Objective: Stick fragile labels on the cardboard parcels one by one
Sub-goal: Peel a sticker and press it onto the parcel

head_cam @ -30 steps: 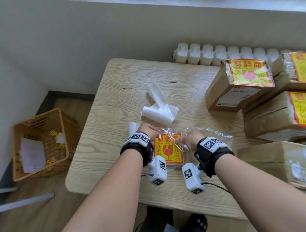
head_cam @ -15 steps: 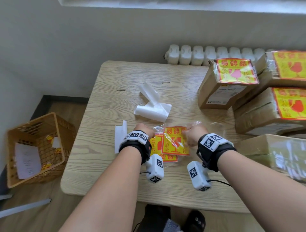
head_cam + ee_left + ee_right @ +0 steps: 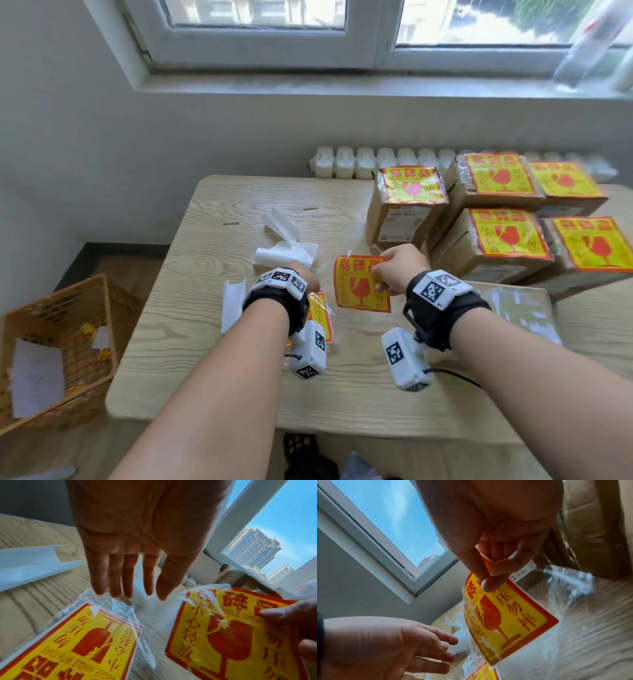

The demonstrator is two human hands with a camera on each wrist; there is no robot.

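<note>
R hand (image 3: 399, 270): pinches label (image 3: 361, 284) by top corner, frame centre, lifted for peeling.
L hand (image 3: 137, 536): fingers straight, holding nothing, above label pack (image 3: 72, 646).
Unlabelled parcel (image 3: 513, 308): right, likely next.

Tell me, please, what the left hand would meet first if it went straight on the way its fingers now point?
Probably the white paper scraps lying just beyond the left hand on the table. Its open fingers point away from the person over bare wood, past the label pack. Depth is unclear, so it might pass above them.
</note>
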